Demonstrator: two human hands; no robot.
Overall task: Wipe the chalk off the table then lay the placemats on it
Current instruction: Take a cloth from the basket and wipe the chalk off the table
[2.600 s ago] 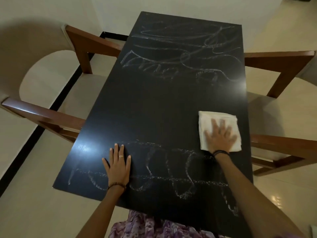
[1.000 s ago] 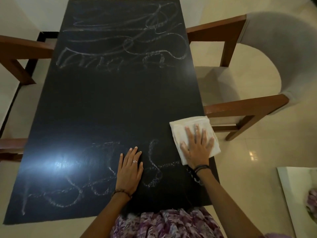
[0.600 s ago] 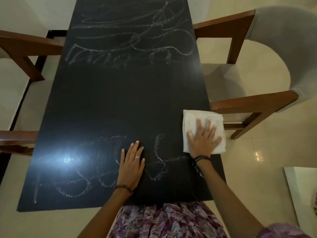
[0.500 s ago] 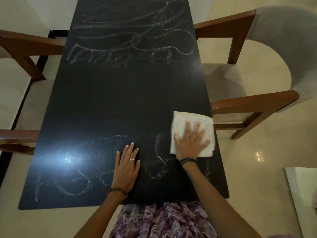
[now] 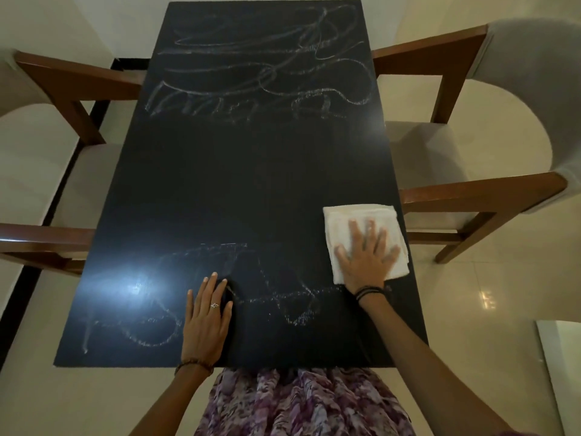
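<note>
At the near edge of the black table (image 5: 251,184), a purple flowered garment (image 5: 301,401) shows below the tabletop. The left hand (image 5: 206,322) lies flat on the table close to the near edge, fingers straight and together, a ring on one finger and a beaded bracelet at the wrist; it holds nothing. Chalk scribbles (image 5: 151,328) run from near the near left corner across under this hand and on toward the right. A bright glare sits on the surface just left of the hand.

Farther in, by the right edge, the right hand (image 5: 366,256) presses flat on a folded white cloth (image 5: 355,218), fingers spread wide on top of it, dark bands at the wrist. The cloth's outer side reaches the table's right edge.

The middle of the table is dark and bare of marks. At the far end, more chalk loops (image 5: 261,73) cover the surface. Wooden-armed chairs (image 5: 471,196) stand at both long sides.
</note>
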